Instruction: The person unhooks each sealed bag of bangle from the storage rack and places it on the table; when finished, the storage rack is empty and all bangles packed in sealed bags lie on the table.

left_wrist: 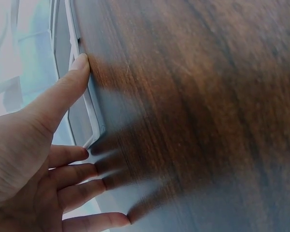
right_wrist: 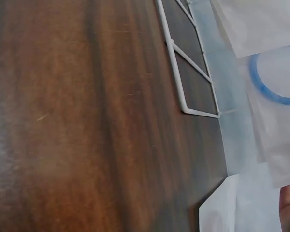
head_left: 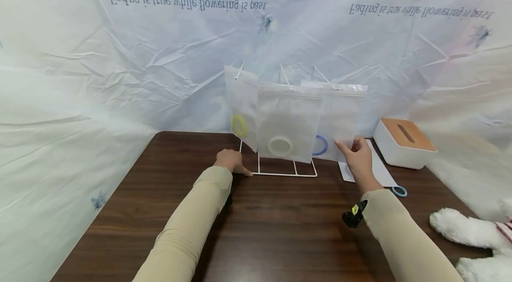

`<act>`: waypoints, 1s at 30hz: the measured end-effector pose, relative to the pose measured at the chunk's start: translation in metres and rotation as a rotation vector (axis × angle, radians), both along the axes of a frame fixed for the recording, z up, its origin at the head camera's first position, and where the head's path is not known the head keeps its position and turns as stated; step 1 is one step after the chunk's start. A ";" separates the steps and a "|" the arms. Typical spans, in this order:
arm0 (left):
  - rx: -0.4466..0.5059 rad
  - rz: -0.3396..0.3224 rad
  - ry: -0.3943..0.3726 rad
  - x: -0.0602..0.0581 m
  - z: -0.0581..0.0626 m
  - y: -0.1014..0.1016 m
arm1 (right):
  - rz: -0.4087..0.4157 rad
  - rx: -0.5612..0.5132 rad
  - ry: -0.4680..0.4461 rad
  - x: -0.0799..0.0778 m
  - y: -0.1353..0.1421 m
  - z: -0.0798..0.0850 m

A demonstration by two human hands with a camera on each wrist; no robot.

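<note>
A white wire rack (head_left: 285, 175) stands on the table, with three translucent zip bags hung from its prongs. The left bag (head_left: 245, 95) shows a yellow ring (head_left: 239, 126), the middle bag (head_left: 290, 115) a white ring (head_left: 280, 146), and the right bag (head_left: 346, 115) a blue ring (head_left: 320, 145). My left hand (head_left: 231, 161) sits at the rack's front left corner, thumb pressed along the base bar and fingers extended toward the tabletop. My right hand (head_left: 360, 162) pinches the right bag near its lower right edge; only a bit of that hand shows in the right wrist view.
Beneath and beyond my right hand lies white paper (head_left: 380, 168), with a light blue handle loop (head_left: 399, 191) at its corner. A white box with a slotted wooden lid (head_left: 406, 139) stands at the back right. White plush limbs (head_left: 460, 228) reach over the right edge.
</note>
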State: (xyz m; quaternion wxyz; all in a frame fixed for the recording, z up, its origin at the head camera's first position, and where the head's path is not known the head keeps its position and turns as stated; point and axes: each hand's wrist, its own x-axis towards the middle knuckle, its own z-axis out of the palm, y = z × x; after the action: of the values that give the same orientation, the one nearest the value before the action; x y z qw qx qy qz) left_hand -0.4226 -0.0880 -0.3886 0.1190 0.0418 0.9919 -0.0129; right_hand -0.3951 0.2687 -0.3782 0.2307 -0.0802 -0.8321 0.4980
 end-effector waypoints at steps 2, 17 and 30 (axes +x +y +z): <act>0.002 -0.003 0.002 0.000 0.000 0.000 | 0.002 -0.006 0.002 0.004 0.001 -0.002; 0.031 -0.007 0.005 0.006 0.007 0.002 | 0.046 0.165 0.007 0.051 0.015 0.005; 0.069 0.007 0.049 0.001 -0.001 -0.003 | 0.008 0.386 0.131 0.085 0.015 0.016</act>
State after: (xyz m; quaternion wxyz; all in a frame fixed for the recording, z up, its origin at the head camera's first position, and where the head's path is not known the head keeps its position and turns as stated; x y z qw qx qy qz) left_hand -0.4214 -0.0914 -0.3893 0.0930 0.0420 0.9946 0.0209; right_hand -0.3100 0.2839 -0.3626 0.2936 0.0013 -0.8955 0.3344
